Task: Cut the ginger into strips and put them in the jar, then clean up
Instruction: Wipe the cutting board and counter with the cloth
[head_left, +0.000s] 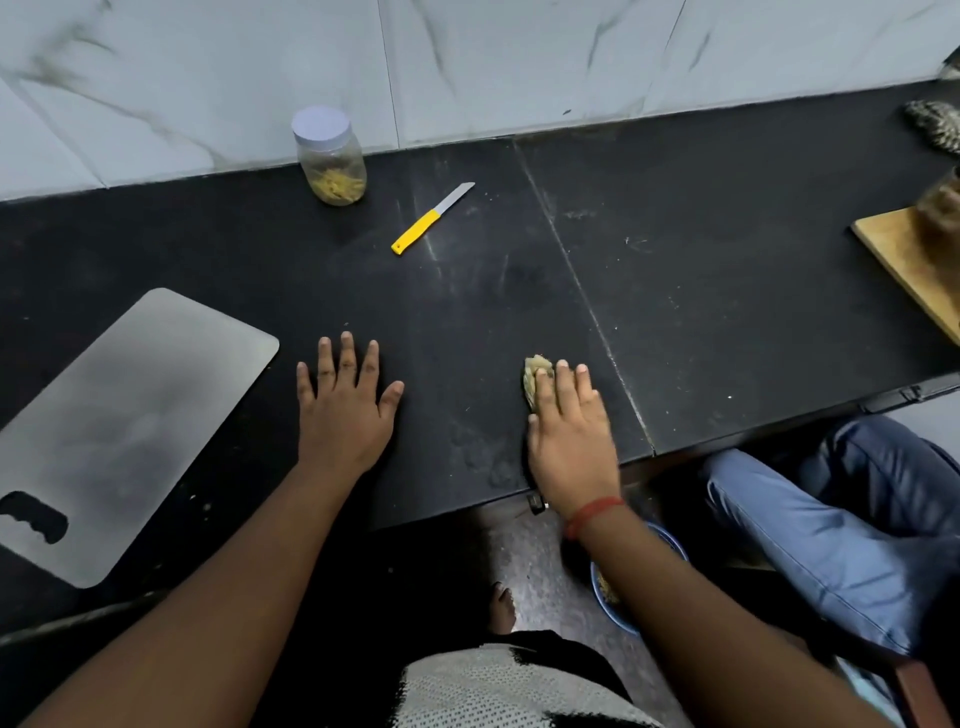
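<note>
Two hands are seen on the counter, the left hand (347, 402) and the right hand (569, 436). One jar (329, 156), one knife (432, 219), one cloth (534, 378), one metal board (124, 421), one wooden board (914, 265) and one bowl (615, 597) are counted.

jar (329, 156): back left on counter (675, 249), against wall (467, 62), lid on, strips (337, 188) inside
knife (431, 219): just right of jar, in front of it
steel board (130, 415): front left on counter
left hand (345, 410): flat on counter, right of steel board
right hand (569, 431): near front edge, on cloth (535, 379)
wood board (914, 265): far right
bowl (623, 587): on floor, under right arm
</note>
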